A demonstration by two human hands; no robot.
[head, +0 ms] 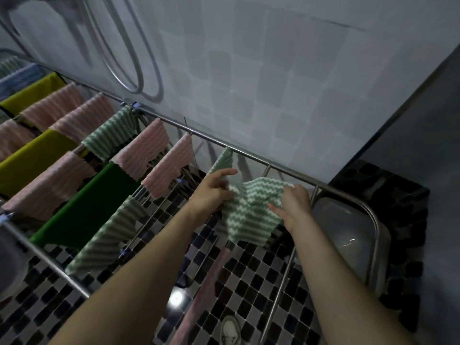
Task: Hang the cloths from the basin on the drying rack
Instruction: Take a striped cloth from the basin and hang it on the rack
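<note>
Drying rack (254, 159): metal rails spanning the scene from left to right. The left and centre rails are occupied by hung cloths, among them a dark green cloth (84, 210).
Basin (348, 235): pale, set on the floor at the right, under the rack's right end. Its contents cannot be made out.
Striped cloth (251, 210): green and white, held above a rail near the rack's right end. One corner is raised toward the far rail and the rest is bunched between the hands.
Left hand (211, 192): the cloth's left edge is pinched, with the index finger stretched along it.
Right hand (293, 205): the right edge is gripped, fingers curled round it and the thumb on the near face.
Step in hand: judged to be draping this cloth over a free rail.
Method advised: the edges should be drawn apart until the bunching is flattened. The cloth should then be lowered so that roughly equal lengths hang either side of the rail, just beside the neighbouring cloth and without overlap.
Risk: an uneven drape is likely to slide off.
</note>
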